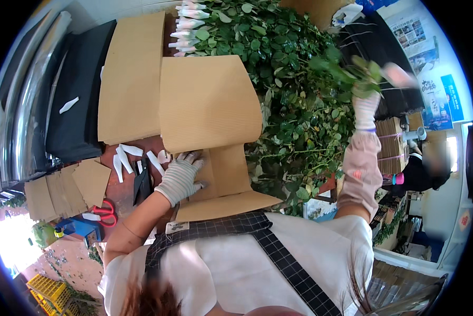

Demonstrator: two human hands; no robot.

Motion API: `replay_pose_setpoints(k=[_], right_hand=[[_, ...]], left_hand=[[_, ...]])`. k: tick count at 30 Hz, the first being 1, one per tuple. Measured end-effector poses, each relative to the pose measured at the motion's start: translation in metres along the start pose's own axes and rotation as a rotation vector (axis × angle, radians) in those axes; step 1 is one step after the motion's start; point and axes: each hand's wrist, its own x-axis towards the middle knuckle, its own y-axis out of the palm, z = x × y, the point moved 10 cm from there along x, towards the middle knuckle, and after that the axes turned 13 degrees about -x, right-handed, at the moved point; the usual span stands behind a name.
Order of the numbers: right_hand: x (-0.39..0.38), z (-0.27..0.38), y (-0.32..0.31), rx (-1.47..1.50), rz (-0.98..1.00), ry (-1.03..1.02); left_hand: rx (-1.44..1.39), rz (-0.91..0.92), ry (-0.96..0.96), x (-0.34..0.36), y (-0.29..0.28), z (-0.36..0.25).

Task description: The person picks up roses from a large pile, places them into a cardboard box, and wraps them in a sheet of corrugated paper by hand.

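Note:
My left hand (180,178), in a striped knit glove, lies with fingers spread on the left side of a folded sheet of brown corrugated cardboard (229,170) in front of me. The sheet's far flap (210,102) stands up and curves over behind the hand. Out to the right, my gloved right hand (366,105) is raised and closed round the leafy stem of a rose (400,76). The rose's pinkish-white head is smeared by motion and points right. Beneath that arm spreads a big pile of leafy green stems (299,105).
White bud sleeves (122,160), a black-handled tool (141,181) and red-handled scissors (107,213) lie left of my left hand. Stacks of cardboard (131,79) and black sheets (78,100) stand at far left. Several sleeved flower heads (189,23) lie at the back. Another person (428,163) is at far right.

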Motion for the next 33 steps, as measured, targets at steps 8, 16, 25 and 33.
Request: replay_pose_setpoints(k=[8, 16, 25, 33], right_hand=[[-0.018, 0.052, -0.061, 1.206, 0.235, 0.136], [-0.119, 0.245, -0.099, 0.412, 0.287, -0.714], [-0.179, 0.245, -0.050, 0.444, 0.898, -0.725], [-0.251, 0.283, -0.004, 0.937, 1.110, -0.629]], left_hand=[[-1.088, -0.261, 0.312, -0.017, -0.083, -0.050], [-2.171, -0.437, 0.531, -0.029, -0.100, -0.046], [-2.090, -1.130, 0.138, -0.116, -0.093, 0.106], [-0.760, -0.901, 0.130, -0.110, -0.102, 0.051]])
